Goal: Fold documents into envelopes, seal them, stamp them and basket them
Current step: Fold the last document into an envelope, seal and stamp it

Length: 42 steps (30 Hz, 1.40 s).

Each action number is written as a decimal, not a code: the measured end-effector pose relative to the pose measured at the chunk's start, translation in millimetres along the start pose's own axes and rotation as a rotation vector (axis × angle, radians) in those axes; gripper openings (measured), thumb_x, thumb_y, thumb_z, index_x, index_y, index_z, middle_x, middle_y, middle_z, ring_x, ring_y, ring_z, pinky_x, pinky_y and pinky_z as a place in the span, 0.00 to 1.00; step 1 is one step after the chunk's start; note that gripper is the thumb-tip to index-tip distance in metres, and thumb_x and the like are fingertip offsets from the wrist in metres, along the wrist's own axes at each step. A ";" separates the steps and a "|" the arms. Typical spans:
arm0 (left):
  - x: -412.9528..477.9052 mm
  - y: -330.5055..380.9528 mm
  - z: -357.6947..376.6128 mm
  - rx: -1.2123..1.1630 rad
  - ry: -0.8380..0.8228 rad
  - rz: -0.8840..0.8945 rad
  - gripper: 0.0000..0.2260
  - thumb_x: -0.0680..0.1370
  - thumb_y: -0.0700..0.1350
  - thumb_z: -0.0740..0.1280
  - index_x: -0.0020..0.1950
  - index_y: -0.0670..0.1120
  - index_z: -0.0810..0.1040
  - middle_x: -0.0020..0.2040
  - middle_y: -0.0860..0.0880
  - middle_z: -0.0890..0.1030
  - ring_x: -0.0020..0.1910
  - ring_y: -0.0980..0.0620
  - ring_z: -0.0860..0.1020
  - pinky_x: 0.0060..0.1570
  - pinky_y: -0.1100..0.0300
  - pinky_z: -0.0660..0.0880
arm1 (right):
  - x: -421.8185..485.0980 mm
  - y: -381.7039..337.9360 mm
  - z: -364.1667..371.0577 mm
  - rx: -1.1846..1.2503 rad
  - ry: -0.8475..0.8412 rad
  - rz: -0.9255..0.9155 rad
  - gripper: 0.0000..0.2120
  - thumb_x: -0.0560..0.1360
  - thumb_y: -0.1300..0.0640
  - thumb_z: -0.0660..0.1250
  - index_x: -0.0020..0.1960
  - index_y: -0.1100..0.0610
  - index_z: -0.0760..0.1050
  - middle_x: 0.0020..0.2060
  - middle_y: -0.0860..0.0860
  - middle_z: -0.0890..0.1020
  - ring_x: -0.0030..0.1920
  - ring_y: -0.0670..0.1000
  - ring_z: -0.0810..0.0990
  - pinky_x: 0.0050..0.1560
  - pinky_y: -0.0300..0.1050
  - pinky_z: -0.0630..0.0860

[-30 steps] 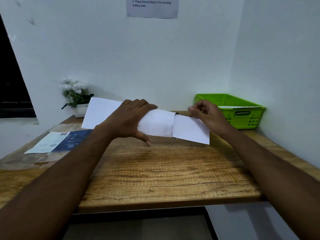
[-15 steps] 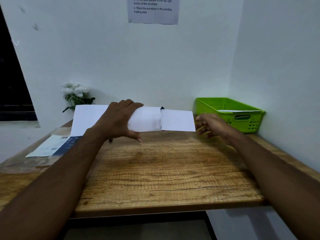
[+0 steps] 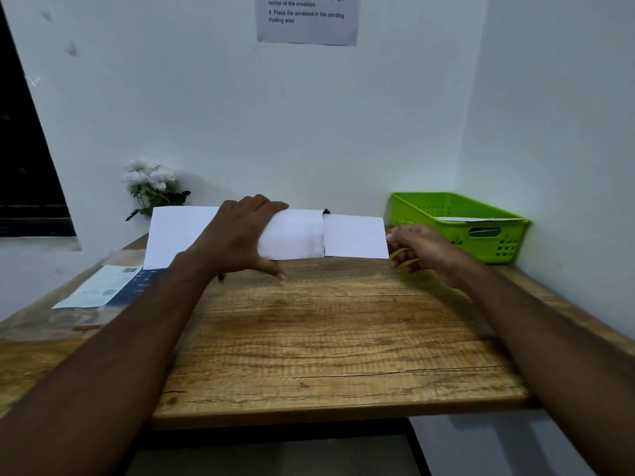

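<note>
My left hand [image 3: 240, 240] grips a white envelope [image 3: 292, 237] from above and holds it level above the far part of the wooden table [image 3: 326, 338]. A folded white document [image 3: 354, 237] sticks out of the envelope's right end. My right hand [image 3: 417, 250] is at the document's right edge with its fingers loosely curled; its fingertips touch that edge. The green basket [image 3: 494, 242] stands in the far right corner with a white envelope [image 3: 477, 219] lying in it.
A blue and white printed sheet [image 3: 103, 286] lies on the table at the left. White flowers [image 3: 151, 185] stand against the back wall. A printed notice [image 3: 307, 18] hangs on the wall. Walls close the table at the back and right.
My right hand let go of the document's top corner, dropped, and now is at its right edge. The envelope and document rose and levelled out.
</note>
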<state>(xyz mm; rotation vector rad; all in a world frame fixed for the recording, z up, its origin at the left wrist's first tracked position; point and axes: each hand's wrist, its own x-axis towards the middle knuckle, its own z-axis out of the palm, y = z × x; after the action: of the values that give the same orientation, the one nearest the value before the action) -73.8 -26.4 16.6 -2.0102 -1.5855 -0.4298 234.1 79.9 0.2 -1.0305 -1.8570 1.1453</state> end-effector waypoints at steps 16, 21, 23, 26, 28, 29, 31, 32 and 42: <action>4.3 29.5 6.6 0.096 0.010 0.057 0.53 0.56 0.80 0.63 0.72 0.48 0.63 0.63 0.50 0.72 0.60 0.49 0.71 0.62 0.47 0.62 | -4.0 -2.5 19.1 -0.025 -0.091 -0.074 0.06 0.79 0.56 0.65 0.43 0.54 0.75 0.35 0.49 0.82 0.28 0.46 0.77 0.29 0.39 0.66; 6.6 39.4 8.9 0.113 0.025 0.079 0.53 0.57 0.80 0.61 0.72 0.47 0.64 0.62 0.49 0.73 0.58 0.48 0.72 0.60 0.46 0.63 | -5.3 -3.0 24.9 -0.043 -0.112 -0.097 0.07 0.78 0.57 0.66 0.41 0.54 0.74 0.32 0.48 0.79 0.26 0.45 0.72 0.27 0.37 0.63; 7.5 42.0 9.5 0.120 0.029 0.087 0.53 0.58 0.81 0.60 0.72 0.47 0.65 0.62 0.49 0.73 0.58 0.48 0.73 0.60 0.46 0.63 | -5.6 -2.7 27.8 -0.038 -0.110 -0.115 0.09 0.78 0.57 0.66 0.39 0.53 0.74 0.31 0.48 0.77 0.25 0.44 0.70 0.25 0.36 0.61; 8.6 45.0 10.6 0.135 0.036 0.099 0.52 0.58 0.81 0.59 0.72 0.47 0.65 0.61 0.48 0.73 0.57 0.47 0.73 0.59 0.46 0.63 | -5.1 -1.9 30.9 -0.025 -0.105 -0.137 0.07 0.77 0.57 0.67 0.40 0.54 0.77 0.29 0.47 0.76 0.23 0.44 0.69 0.24 0.35 0.60; 9.0 46.3 10.9 0.150 0.034 0.105 0.52 0.59 0.81 0.58 0.72 0.47 0.65 0.62 0.48 0.73 0.57 0.47 0.73 0.59 0.46 0.63 | -4.2 -0.9 32.1 -0.006 -0.104 -0.146 0.07 0.77 0.58 0.68 0.40 0.54 0.77 0.27 0.47 0.76 0.23 0.44 0.68 0.23 0.35 0.59; 9.3 46.8 10.7 0.156 0.032 0.106 0.52 0.59 0.81 0.58 0.72 0.46 0.64 0.62 0.48 0.73 0.57 0.47 0.73 0.60 0.46 0.63 | -3.6 -0.1 32.8 0.006 -0.102 -0.150 0.07 0.77 0.58 0.67 0.40 0.54 0.77 0.26 0.46 0.75 0.22 0.44 0.67 0.23 0.35 0.59; 10.0 47.5 10.6 0.172 0.029 0.106 0.52 0.60 0.81 0.58 0.72 0.46 0.64 0.62 0.48 0.72 0.58 0.47 0.72 0.60 0.46 0.63 | -2.5 1.3 34.5 0.019 -0.082 -0.160 0.07 0.78 0.60 0.67 0.40 0.55 0.77 0.24 0.46 0.75 0.21 0.43 0.66 0.22 0.34 0.59; 10.2 47.9 10.9 0.176 0.029 0.107 0.52 0.60 0.80 0.58 0.72 0.46 0.64 0.62 0.48 0.72 0.58 0.47 0.72 0.60 0.46 0.63 | -2.1 1.7 35.4 0.027 -0.066 -0.165 0.08 0.78 0.61 0.67 0.40 0.56 0.76 0.23 0.46 0.75 0.20 0.42 0.65 0.21 0.33 0.59; 7.9 48.8 11.2 0.188 0.041 0.124 0.46 0.65 0.75 0.60 0.77 0.55 0.53 0.65 0.46 0.69 0.61 0.45 0.70 0.60 0.45 0.63 | -3.3 -3.0 37.8 0.071 0.068 -0.098 0.11 0.75 0.54 0.71 0.56 0.55 0.77 0.43 0.48 0.84 0.27 0.44 0.81 0.24 0.35 0.67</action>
<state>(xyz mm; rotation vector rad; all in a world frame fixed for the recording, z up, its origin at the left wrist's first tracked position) -25.7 -21.5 1.5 -1.9307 -1.4121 -0.2630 202.0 62.7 -10.9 -0.9177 -1.7812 1.0976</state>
